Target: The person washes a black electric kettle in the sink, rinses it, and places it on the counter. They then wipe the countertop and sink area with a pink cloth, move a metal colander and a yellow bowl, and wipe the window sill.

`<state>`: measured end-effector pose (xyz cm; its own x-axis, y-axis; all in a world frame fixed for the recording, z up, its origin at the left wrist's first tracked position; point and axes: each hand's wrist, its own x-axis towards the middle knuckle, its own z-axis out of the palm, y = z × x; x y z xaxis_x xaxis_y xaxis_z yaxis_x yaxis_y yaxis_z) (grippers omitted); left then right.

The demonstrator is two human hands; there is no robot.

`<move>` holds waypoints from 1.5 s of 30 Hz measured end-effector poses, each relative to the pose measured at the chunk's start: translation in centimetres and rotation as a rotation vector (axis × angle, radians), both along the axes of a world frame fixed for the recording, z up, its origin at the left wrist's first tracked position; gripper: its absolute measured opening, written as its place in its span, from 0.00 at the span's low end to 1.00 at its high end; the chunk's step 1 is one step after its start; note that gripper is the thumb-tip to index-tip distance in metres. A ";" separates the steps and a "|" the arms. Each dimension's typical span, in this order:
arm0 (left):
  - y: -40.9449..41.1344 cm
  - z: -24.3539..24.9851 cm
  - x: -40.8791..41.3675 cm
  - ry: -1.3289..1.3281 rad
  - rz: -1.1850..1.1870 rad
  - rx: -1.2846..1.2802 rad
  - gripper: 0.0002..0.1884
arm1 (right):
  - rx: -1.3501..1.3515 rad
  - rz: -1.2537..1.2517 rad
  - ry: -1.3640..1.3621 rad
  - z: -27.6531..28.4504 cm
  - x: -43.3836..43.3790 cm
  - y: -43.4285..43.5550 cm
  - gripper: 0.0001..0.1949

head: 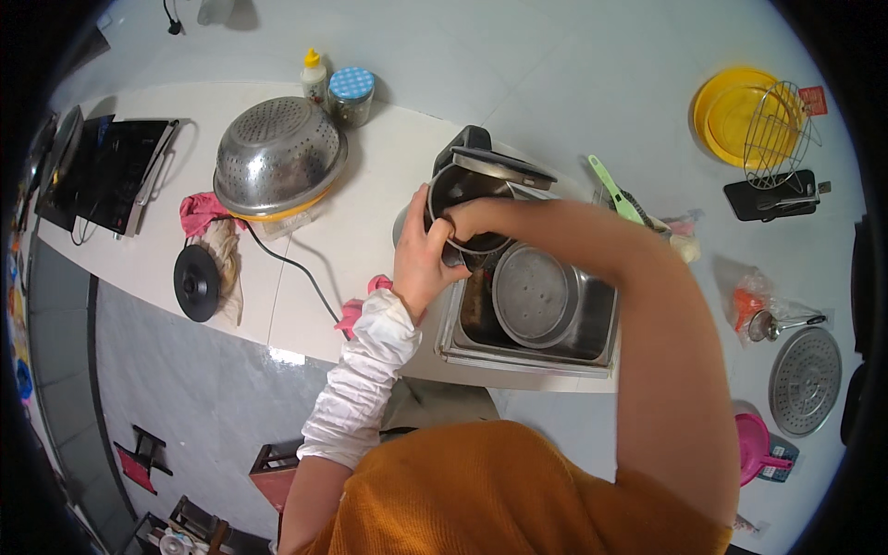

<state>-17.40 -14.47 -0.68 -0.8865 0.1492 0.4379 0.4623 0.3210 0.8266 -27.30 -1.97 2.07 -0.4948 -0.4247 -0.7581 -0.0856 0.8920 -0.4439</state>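
Note:
An electric kettle (458, 189) tilts over the back left part of the sink, its mouth facing me. The dark kettle lid (510, 168) stands raised, with the black handle (474, 140) behind it. My left hand (423, 260) grips the kettle's side and rim, thumb apart. A white sleeve cover (364, 378) wraps that forearm. My right hand (472, 218) reaches into the kettle's mouth; its fingertips are hidden, so whether they hold something does not show. Below, a round grey metal pot (533, 297) sits in the steel sink (527, 357).
Left on the counter are an upturned steel colander (277, 152), a lidded glass jar (352, 97), a squeeze bottle (313, 76) and an induction cooker (118, 173). A black round base (196, 283) trails a cord. A green-handled utensil (614, 187) leans behind the sink.

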 end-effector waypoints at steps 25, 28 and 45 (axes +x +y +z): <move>1.9 1.0 0.8 0.020 -0.066 0.008 0.29 | 0.208 0.077 0.149 1.7 3.1 3.9 0.19; 1.7 0.8 0.7 0.021 -0.066 0.009 0.27 | -0.275 -0.101 0.558 6.4 5.9 6.8 0.23; -0.5 1.2 2.3 0.095 -0.176 0.014 0.24 | -0.510 -0.835 0.901 -2.8 17.8 14.1 0.31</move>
